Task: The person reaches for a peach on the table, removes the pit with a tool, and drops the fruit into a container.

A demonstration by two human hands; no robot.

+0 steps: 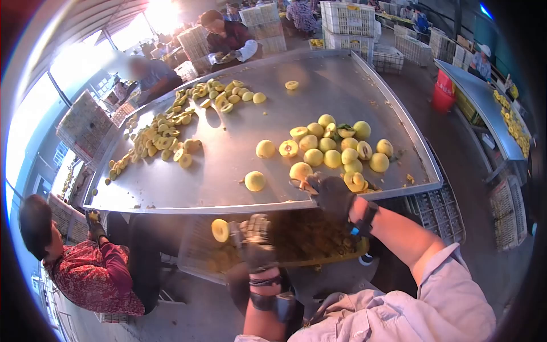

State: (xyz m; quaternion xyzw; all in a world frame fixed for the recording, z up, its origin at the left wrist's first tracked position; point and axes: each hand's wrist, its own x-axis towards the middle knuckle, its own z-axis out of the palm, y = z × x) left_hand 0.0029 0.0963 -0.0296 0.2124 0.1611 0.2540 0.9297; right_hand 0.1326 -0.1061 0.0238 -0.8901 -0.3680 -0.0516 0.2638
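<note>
My left hand [256, 242], gloved and blurred by motion, is over a crate [199, 251] below the table's front edge. A cut yellow fruit half [220, 230] shows beside its fingers, apparently in the air or held; I cannot tell which. My right hand [330, 192], in a dark glove, is at the table's front edge, its fingers closed round a small tool [303, 186]. Just behind the tool lies a round yellow fruit [301, 171]. A pile of whole and cut fruits [333, 142] lies beyond my right hand, and a single fruit [254, 181] sits to the left.
The metal table [239, 196] has a raised rim. Many fruit halves [162, 134] lie at its left. A co-worker [91, 262] sits at the near left, another person [228, 40] at the far side. Crates [347, 23], a red bin [444, 91] and another table [484, 102] stand beyond.
</note>
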